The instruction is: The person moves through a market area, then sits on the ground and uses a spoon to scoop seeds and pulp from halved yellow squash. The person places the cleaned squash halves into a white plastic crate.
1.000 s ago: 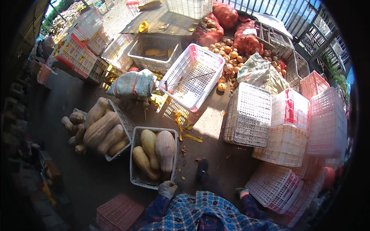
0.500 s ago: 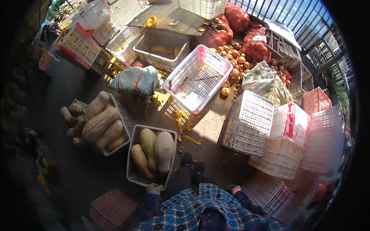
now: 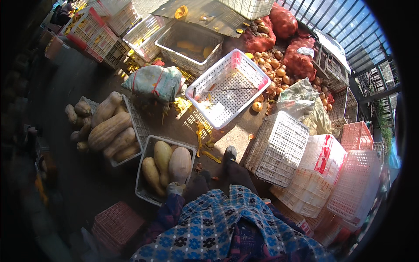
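Observation:
My left hand (image 3: pixel 176 188), in a pale glove, is at the near right corner of a white plastic crate (image 3: pixel 139 180), by its rim and the near end of a tan squash (image 3: pixel 180 163). Its fingers do not show well enough to tell whether they grip. Two more long squashes, a yellowish one (image 3: pixel 163 157) and a brownish one (image 3: pixel 152 174), lie in the same crate. Of my right hand (image 3: pixel 266 201) only a sliver shows beside the patterned blue apron (image 3: pixel 205 227); its fingers are hidden.
Left of that crate, large squashes (image 3: pixel 109 130) fill another crate. Ahead stands a white crate (image 3: pixel 205 117) holding a thin rod. Stacked crates (image 3: pixel 279 146) rise on the right; onions (image 3: pixel 275 63) and red sacks (image 3: pixel 300 56) lie beyond. Yellow peelings (image 3: pixel 211 157) litter the floor.
My left hand has moved from the crate's near rim to its right corner, closer to the tan squash. My right foot has stepped forward. The view has shifted slightly.

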Demonstrator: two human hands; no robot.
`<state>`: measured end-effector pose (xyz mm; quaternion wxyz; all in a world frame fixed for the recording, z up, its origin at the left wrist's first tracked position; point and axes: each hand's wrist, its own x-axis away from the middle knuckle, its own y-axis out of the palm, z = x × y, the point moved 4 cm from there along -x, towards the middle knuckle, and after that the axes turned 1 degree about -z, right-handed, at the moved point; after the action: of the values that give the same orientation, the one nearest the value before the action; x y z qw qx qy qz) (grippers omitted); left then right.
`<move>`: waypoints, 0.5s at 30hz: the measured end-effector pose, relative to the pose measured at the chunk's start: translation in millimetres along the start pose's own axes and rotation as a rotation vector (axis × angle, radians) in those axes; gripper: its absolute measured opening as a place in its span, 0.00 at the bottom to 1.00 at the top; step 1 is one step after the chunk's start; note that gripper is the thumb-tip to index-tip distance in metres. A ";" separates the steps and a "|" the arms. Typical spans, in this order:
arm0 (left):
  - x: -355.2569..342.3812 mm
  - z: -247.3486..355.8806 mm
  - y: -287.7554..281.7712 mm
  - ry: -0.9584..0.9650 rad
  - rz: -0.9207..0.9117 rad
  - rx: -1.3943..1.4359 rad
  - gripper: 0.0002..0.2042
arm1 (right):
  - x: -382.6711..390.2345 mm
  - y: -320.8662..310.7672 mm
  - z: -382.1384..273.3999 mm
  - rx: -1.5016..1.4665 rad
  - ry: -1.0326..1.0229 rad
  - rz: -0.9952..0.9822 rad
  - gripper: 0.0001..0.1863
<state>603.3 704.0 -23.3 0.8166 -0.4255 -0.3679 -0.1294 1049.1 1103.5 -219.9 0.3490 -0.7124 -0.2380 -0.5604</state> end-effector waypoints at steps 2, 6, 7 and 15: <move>-2.0 23.9 5.4 -0.010 -0.006 0.052 0.06 | 7.1 -54.5 -8.6 0.049 -0.002 -0.021 0.25; -5.8 66.6 15.7 -0.059 -0.018 0.133 0.08 | 35.8 -178.6 -39.1 0.022 0.005 -0.038 0.25; -6.8 73.0 17.1 -0.067 0.001 0.164 0.08 | 40.0 -202.5 -44.7 0.117 0.014 -0.063 0.25; -11.7 37.1 11.3 -0.166 0.090 0.033 0.16 | -0.2 -270.6 -66.8 0.223 -0.272 0.277 0.12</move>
<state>582.9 739.0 -24.8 0.7952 -0.4374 -0.4169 -0.0508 809.2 1226.4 -149.1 0.4641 -0.7641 -0.2433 -0.3762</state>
